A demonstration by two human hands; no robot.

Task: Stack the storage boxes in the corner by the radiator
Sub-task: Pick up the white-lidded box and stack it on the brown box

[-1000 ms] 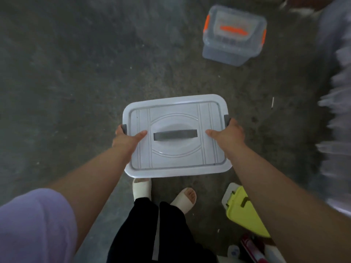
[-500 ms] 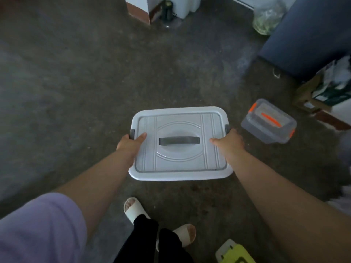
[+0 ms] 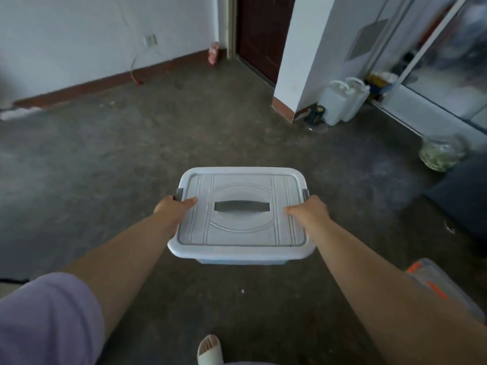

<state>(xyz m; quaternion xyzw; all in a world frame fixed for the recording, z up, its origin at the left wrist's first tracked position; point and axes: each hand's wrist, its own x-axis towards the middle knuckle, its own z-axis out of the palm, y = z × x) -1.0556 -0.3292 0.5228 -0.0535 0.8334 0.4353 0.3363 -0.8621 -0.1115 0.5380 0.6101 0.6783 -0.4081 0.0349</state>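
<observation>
Orange-clipped box [image 3: 445,291] is dropping from 3 o'clock of the carried box half a second ago to 4 o'clock now. View is lifting too, so walls and a door [image 3: 261,30] are coming in at 12.

White box [image 3: 241,214] is hanging mid-frame above the floor [image 3: 105,180], lid on. Left hand [image 3: 174,206] is clamping its 9 o'clock edge, right hand [image 3: 309,210] its 3 o'clock edge. Thumbs are lying on the lid, other fingers hidden under the rim. Hands are sitting well apart, each just beside a grey latch [image 3: 179,194].

Risks, my read:
- Grip is riding on the lid rim. If a latch is letting go, the tub could be dropping away.
- Weight and contents: cannot tell.
- Carried box is hiding the floor right ahead, and the slipper [image 3: 209,349] is open-toed, so tripping is a risk.
- Radiator is not showing, so the route is unknown.

Around:
- White pillar [image 3: 297,61] is standing at 1 o'clock, with two white jugs [image 3: 342,101] at its base.
- Jar with greenish contents [image 3: 441,154] is sitting at 2 o'clock, next to a dark block [image 3: 463,196] at 3.
- Orange-clipped box is lying near the right forearm, so swinging right is risking a clip.
</observation>
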